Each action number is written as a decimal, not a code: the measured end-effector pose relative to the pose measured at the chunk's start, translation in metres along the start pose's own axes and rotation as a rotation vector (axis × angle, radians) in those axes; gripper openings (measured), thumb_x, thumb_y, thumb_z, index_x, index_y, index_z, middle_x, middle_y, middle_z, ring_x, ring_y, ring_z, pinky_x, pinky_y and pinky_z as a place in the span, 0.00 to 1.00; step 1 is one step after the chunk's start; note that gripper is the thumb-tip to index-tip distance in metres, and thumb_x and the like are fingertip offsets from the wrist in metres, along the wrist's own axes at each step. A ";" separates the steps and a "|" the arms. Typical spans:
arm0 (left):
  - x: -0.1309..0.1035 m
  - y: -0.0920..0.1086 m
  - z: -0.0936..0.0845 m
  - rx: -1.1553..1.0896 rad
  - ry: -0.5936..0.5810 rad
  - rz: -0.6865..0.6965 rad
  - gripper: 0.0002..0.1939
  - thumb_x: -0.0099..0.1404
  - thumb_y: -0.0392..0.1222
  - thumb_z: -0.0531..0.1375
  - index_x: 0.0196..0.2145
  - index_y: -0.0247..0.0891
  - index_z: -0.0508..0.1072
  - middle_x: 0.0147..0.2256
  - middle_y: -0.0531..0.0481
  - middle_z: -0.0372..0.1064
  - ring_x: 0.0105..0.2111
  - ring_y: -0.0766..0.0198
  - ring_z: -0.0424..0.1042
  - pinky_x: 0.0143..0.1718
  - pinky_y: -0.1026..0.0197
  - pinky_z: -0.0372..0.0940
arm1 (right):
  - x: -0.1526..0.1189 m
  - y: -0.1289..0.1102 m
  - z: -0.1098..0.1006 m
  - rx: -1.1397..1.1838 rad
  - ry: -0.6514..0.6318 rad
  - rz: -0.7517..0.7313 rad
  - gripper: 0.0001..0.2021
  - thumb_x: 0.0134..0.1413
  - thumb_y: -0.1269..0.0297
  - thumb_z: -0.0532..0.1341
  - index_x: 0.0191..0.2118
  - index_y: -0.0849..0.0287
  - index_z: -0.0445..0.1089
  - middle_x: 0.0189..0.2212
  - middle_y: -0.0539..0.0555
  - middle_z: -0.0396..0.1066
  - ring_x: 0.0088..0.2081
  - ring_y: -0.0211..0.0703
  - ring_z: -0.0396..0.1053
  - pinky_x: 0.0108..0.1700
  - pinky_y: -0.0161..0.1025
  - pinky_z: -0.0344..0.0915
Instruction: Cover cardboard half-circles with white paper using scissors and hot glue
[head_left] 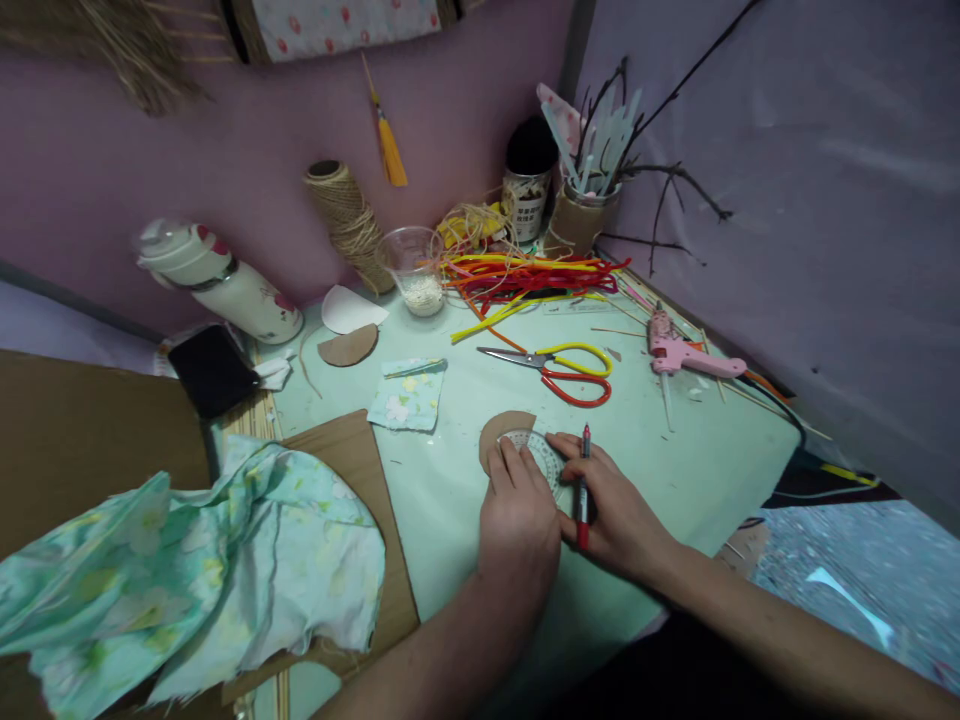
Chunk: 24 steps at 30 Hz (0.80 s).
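A clear protractor (551, 462) lies over a brown cardboard piece with a curved edge (491, 432) on the table. My left hand (520, 510) holds the protractor down, its fingertips pressed on the plastic and its thumb hidden. A red marker pen (583, 500) stands nearly upright in my right hand (611, 510), its red end pointing down. The index finger of that hand reaches the protractor's right edge. Just beyond lie scissors (544, 362) with one yellow and one red handle, blades apart. To their left is a small floral fabric piece (409, 400).
A pink glue gun (682, 355) rests at right. Pipe cleaners (532, 280), a plastic cup (420, 285), a twine spool (349, 225) and a jar of sticks (581, 220) line the back. At left are a white bottle (232, 285), floral cloth (225, 570) and cardboard (394, 560).
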<state>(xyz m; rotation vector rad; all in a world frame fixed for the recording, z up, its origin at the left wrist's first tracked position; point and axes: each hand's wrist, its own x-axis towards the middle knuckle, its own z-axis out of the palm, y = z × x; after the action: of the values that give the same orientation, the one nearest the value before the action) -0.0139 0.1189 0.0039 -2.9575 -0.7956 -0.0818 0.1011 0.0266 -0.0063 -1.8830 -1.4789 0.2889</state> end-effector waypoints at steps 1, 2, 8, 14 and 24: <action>0.000 0.000 0.000 0.000 0.002 0.002 0.22 0.63 0.28 0.52 0.55 0.24 0.71 0.54 0.27 0.68 0.54 0.44 0.69 0.39 0.57 0.74 | 0.000 0.000 0.000 -0.001 -0.001 -0.002 0.15 0.47 0.69 0.64 0.40 0.54 0.59 0.58 0.65 0.64 0.60 0.59 0.62 0.53 0.59 0.67; 0.000 -0.001 0.000 -0.009 0.002 0.005 0.22 0.63 0.28 0.52 0.55 0.23 0.71 0.54 0.26 0.68 0.54 0.43 0.69 0.39 0.57 0.74 | 0.000 0.000 0.000 -0.004 0.001 -0.007 0.15 0.47 0.69 0.63 0.40 0.54 0.59 0.58 0.65 0.64 0.60 0.59 0.62 0.53 0.59 0.67; 0.000 -0.001 0.000 -0.067 -0.026 0.006 0.23 0.63 0.29 0.55 0.55 0.21 0.70 0.55 0.24 0.66 0.56 0.41 0.67 0.46 0.54 0.72 | 0.000 -0.001 0.000 -0.029 0.007 -0.041 0.14 0.50 0.68 0.62 0.40 0.54 0.57 0.58 0.67 0.64 0.60 0.58 0.61 0.53 0.58 0.68; 0.001 -0.002 -0.003 -0.043 -0.054 0.027 0.22 0.64 0.30 0.54 0.55 0.22 0.70 0.55 0.26 0.67 0.56 0.44 0.67 0.48 0.53 0.71 | 0.001 -0.001 0.000 -0.026 0.008 -0.039 0.13 0.51 0.67 0.62 0.39 0.54 0.57 0.58 0.66 0.65 0.60 0.58 0.62 0.53 0.58 0.68; 0.000 -0.002 0.000 0.040 -0.011 0.034 0.22 0.63 0.29 0.54 0.55 0.22 0.70 0.54 0.25 0.67 0.54 0.43 0.69 0.44 0.53 0.73 | 0.001 0.000 0.000 -0.004 -0.002 -0.034 0.14 0.49 0.69 0.63 0.39 0.55 0.57 0.58 0.67 0.64 0.61 0.59 0.60 0.54 0.58 0.67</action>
<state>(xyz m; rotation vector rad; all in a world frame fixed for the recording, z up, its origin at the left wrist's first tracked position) -0.0149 0.1204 0.0042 -2.9349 -0.7397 -0.0470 0.1016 0.0271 -0.0058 -1.8590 -1.5122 0.2722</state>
